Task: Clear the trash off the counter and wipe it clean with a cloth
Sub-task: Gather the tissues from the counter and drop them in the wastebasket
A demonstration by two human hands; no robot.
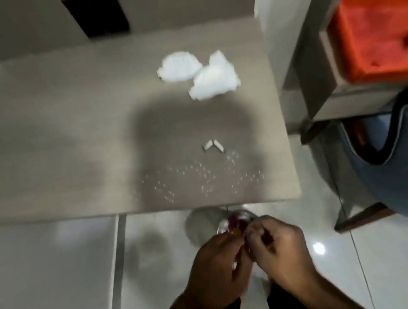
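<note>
Both bare hands hang nearest the lens, below the front edge of the counter and over the glossy white tiled floor (400, 270). Left hand (216, 269) has its fingers curled in and pinched on a small crumpled scrap of red and yellow wrapper (235, 226); right hand (282, 248) is curled the same way, its fingertips meeting the left ones on that scrap. Blur keeps me from telling how much of it each hand holds. Just past the fingers sits a round, shiny-rimmed bin (246, 215) on the floor, with a pale bag or liner (200, 225) bulging to its left.

My reading is that the step in hand is dropping this picked-up trash into the bin. To do it well, the fingers should open squarely over the mouth, not over the rim, so that nothing light flutters onto the tiles.

On the grey wood-grain counter (51, 150) much is left. Near the front edge lies a scatter of tiny white crumbs or grains (201, 178). Just behind their right part rest two short white stubs of paper (213, 147), touching in a shallow V. Farther back, right of centre, two crumpled white tissues (199, 74) lie touching each other. No cloth shows, so wiping is not yet begun. The tissues and stubs can be lifted by hand; the crumbs look better swept to the edge into a cupped palm.
</note>
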